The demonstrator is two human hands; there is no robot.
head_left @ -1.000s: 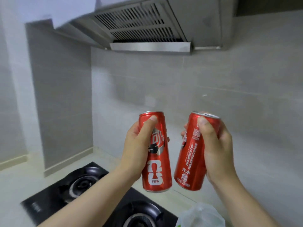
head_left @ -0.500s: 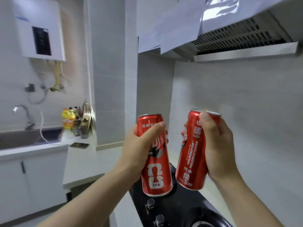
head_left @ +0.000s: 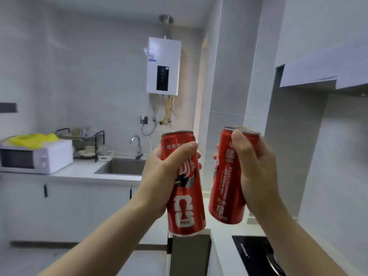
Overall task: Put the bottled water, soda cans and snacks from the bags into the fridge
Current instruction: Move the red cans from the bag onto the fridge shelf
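Note:
Two tall red soda cans are held up in front of me at chest height. My left hand (head_left: 161,180) grips the left soda can (head_left: 185,208), which stands nearly upright and shows a FIFA logo. My right hand (head_left: 256,174) grips the right soda can (head_left: 225,188), tilted slightly with its silver top leaning right. The cans are close together but apart. No fridge and no bags are in view.
A white counter (head_left: 79,172) runs along the far wall with a microwave (head_left: 37,158), a dish rack (head_left: 85,144) and a steel sink (head_left: 121,166). A water heater (head_left: 163,66) hangs above. A black hob (head_left: 256,253) lies at lower right.
My view has swung left, from the hob and hood to the sink side of the kitchen. Both hands still hold their cans in the same pose in front of me.

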